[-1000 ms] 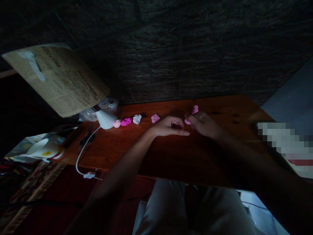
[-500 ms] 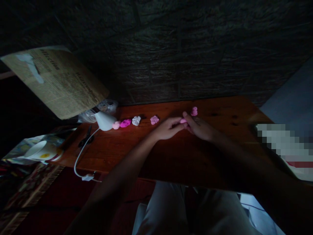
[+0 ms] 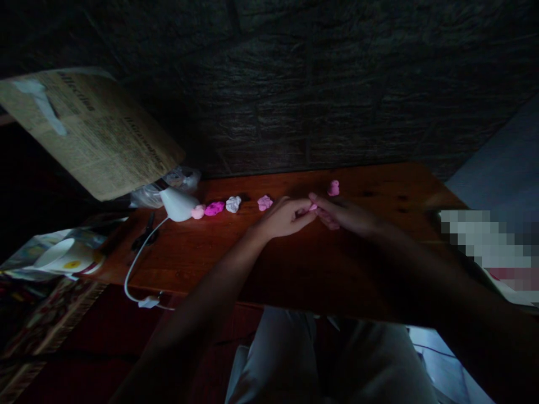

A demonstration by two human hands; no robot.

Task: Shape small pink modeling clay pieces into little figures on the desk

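Note:
My left hand and my right hand meet above the wooden table, fingertips pinched on a small piece of pink modelling clay. Fingers hide most of that piece. Just beyond my right hand stands a pink clay lump. To the left of my left hand is a pink flower-shaped clay piece. Farther left, a white clay piece, a magenta clay piece and a pale pink clay piece sit in a row, the last against the lamp's base.
A lamp with a white base and newsprint shade stands at the table's left. Black scissors lie near its white cord. A paper cup rests at far left. Behind the table rises a dark stone wall.
The fingers of both hands have shifted slightly around the pink clay, with the right fingers a little more spread below it. The whole view has moved a little.

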